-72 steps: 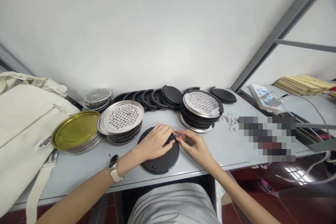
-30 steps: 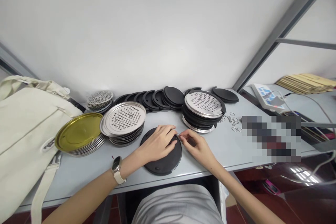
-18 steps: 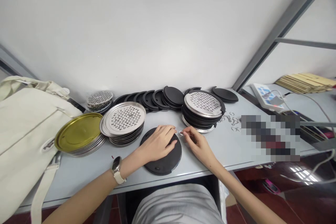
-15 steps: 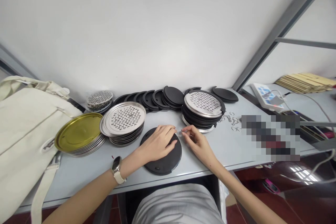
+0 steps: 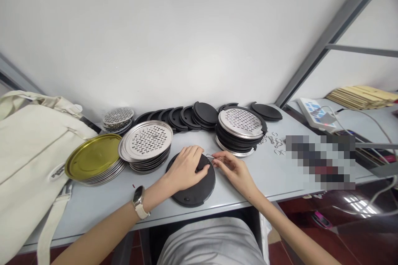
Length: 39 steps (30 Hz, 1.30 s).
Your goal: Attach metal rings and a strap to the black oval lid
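A round black disc (image 5: 195, 196), with a small hole near its front edge, lies flat on the table in front of me. My left hand (image 5: 188, 167) rests across its upper part, fingers stretched out and thumb apart. Beside the disc's right edge, my right hand (image 5: 231, 169) pinches a thin metal ring (image 5: 210, 156) between thumb and fingertips. The ring reaches toward the disc's rim; whether it passes through anything is too small to tell. Loose metal rings and clasps (image 5: 277, 144) lie farther right on the table.
Stacked perforated metal plates (image 5: 151, 140) and gold-coloured lids (image 5: 93, 157) stand left. Behind the right hand is a taller stack of black and perforated discs (image 5: 241, 126). More black discs (image 5: 177, 118) lean along the wall. A cream bag (image 5: 34, 145) covers the left end.
The right hand has shifted slightly down, and the thin ring now shows more clearly between the hands. The left fingers have moved slightly left, still on the disc.
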### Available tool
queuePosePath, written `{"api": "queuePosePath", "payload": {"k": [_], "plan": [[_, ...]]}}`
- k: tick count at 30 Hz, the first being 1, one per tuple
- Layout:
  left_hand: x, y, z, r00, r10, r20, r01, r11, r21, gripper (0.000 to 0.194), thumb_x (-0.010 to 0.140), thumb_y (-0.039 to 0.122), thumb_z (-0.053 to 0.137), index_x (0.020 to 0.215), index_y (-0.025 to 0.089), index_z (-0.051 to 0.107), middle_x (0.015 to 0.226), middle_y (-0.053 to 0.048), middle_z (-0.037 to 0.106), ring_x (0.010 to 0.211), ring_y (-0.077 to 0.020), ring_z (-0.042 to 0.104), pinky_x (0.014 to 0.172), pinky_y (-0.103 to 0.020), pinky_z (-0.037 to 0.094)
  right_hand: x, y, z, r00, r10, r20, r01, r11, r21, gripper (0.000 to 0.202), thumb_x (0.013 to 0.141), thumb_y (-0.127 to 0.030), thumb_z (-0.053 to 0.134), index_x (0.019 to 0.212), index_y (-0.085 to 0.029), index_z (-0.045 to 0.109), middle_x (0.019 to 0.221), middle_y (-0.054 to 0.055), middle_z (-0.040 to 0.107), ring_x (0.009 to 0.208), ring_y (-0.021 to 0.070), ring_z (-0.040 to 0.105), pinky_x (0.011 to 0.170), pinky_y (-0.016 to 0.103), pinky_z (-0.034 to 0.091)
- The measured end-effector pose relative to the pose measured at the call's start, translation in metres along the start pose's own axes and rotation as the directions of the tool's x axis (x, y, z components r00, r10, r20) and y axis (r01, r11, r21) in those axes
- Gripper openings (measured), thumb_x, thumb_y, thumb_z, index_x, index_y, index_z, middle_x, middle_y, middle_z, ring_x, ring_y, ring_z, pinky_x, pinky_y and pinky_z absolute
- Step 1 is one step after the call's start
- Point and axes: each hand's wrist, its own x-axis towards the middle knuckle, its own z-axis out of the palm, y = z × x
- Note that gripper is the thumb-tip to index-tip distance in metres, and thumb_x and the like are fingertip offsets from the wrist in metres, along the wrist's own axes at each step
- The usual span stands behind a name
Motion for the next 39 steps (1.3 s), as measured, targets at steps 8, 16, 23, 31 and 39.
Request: {"api": "queuePosePath", "payload": {"k": [8,16,23,31,39], "plan": [[0.000,0.000,0.000,1.000,0.014,0.004,-0.014,1.000,-0.001,0.021,0.089,0.030,0.053,0.106,0.018,0.049,0.098,-0.007,0.057,0.096,-0.0253,0.055,0.086,-0.041,0.045,0.000,-0.002,-0.002,0.995,-0.073,-0.061,0.067,0.993,-0.093,0.019,0.090,-0.033,0.058,0.098,-0.020,0.068,0.099,0.008,0.071,0.094,0.0231,0.066,0.086,0.038,0.051],[0.000,0.000,-0.001,1.000,0.016,0.021,-0.016,1.000,0.001,0.019,0.089,0.029,0.052,0.104,0.018,0.050,0.097,-0.007,0.058,0.096,-0.0253,0.055,0.086,-0.041,0.044,-0.003,-0.003,-0.002,0.984,-0.179,-0.021,0.176,0.979,-0.104,0.017,0.091,-0.027,0.056,0.098,-0.023,0.070,0.104,0.007,0.072,0.101,0.0225,0.065,0.092,0.040,0.051],[0.000,0.000,-0.001,1.000,0.017,0.019,-0.017,1.000,-0.012,0.019,0.088,0.028,0.052,0.104,0.018,0.049,0.100,-0.008,0.058,0.099,-0.0258,0.055,0.087,-0.041,0.044,-0.005,-0.010,-0.001,0.959,-0.279,0.052,0.284,0.933,-0.221,0.018,0.092,-0.023,0.054,0.106,-0.024,0.065,0.099,0.006,0.071,0.093,0.0214,0.066,0.084,0.037,0.054],[0.000,0.000,-0.001,1.000,0.022,0.007,-0.022,1.000,-0.015,0.021,0.086,0.024,0.053,0.106,0.018,0.048,0.101,-0.008,0.059,0.100,-0.0263,0.055,0.088,-0.042,0.044,-0.009,-0.005,0.002,0.911,-0.389,0.135,0.411,0.850,-0.329,0.017,0.095,-0.020,0.049,0.106,-0.023,0.060,0.097,0.008,0.068,0.091,0.0221,0.063,0.081,0.038,0.054],[0.000,0.000,-0.001,0.999,0.031,0.023,-0.031,0.999,-0.006,0.027,0.088,0.026,0.052,0.113,0.016,0.048,0.102,-0.009,0.059,0.101,-0.0265,0.054,0.088,-0.042,0.044,-0.021,-0.001,0.002,0.883,-0.417,0.216,0.470,0.778,-0.418,0.024,0.098,-0.016,0.042,0.115,-0.021,0.058,0.097,0.010,0.064,0.097,0.0230,0.061,0.084,0.038,0.053]]}}
